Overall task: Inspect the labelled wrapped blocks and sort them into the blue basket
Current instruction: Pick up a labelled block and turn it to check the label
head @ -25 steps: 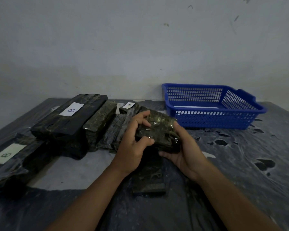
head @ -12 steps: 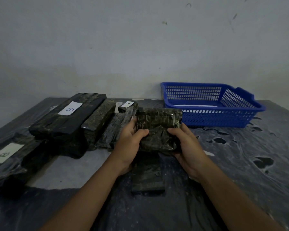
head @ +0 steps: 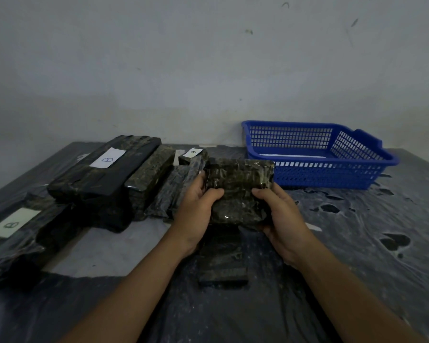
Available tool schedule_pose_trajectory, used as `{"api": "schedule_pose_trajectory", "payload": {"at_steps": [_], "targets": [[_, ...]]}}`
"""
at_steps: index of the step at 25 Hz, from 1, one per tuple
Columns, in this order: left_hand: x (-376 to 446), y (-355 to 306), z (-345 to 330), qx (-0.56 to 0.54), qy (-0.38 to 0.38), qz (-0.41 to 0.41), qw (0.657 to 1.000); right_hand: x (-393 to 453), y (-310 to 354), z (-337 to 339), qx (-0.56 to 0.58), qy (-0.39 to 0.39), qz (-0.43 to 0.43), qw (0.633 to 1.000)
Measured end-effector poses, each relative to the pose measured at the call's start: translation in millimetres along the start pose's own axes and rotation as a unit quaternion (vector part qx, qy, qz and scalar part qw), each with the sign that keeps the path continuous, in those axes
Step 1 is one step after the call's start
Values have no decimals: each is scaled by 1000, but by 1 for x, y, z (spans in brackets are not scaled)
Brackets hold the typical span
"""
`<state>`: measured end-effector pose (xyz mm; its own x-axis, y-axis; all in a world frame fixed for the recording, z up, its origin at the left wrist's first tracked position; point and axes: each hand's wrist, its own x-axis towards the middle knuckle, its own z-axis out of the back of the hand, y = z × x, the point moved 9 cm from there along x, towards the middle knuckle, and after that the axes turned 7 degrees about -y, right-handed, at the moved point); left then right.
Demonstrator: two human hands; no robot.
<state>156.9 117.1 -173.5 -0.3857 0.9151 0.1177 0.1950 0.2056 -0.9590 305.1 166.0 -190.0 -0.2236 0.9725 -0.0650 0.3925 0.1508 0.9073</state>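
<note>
A dark plastic-wrapped block (head: 238, 189) is held above the table between both hands, tilted up so a broad face is toward me; no label shows on it. My left hand (head: 196, 214) grips its left end, thumb across the front. My right hand (head: 280, 219) grips its right lower corner. The blue basket (head: 327, 174) stands at the back right, just behind the block's right end. A white strip lies inside it.
Another wrapped block (head: 223, 258) lies on the table under my hands. To the left sit several wrapped blocks: a large one labelled B (head: 104, 169), a small labelled one (head: 192, 154), and a labelled one at the left edge (head: 12, 233). Black plastic sheeting (head: 357, 243) covers the table.
Both hands turned the block from lying at an angle to standing up with its broad face toward me, and raised it slightly toward the basket.
</note>
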Motion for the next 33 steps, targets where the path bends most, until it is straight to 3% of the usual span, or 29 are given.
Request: {"api": "schedule_pose_trajectory", "payload": {"at_steps": [6,33], "targets": [[-1,13,2,-16,8,89,996,-1,-2,-3,13,9,-10,1000],[-2,8,2,28,8,70,997,0,3,-4,-4,22,21,1000]]}}
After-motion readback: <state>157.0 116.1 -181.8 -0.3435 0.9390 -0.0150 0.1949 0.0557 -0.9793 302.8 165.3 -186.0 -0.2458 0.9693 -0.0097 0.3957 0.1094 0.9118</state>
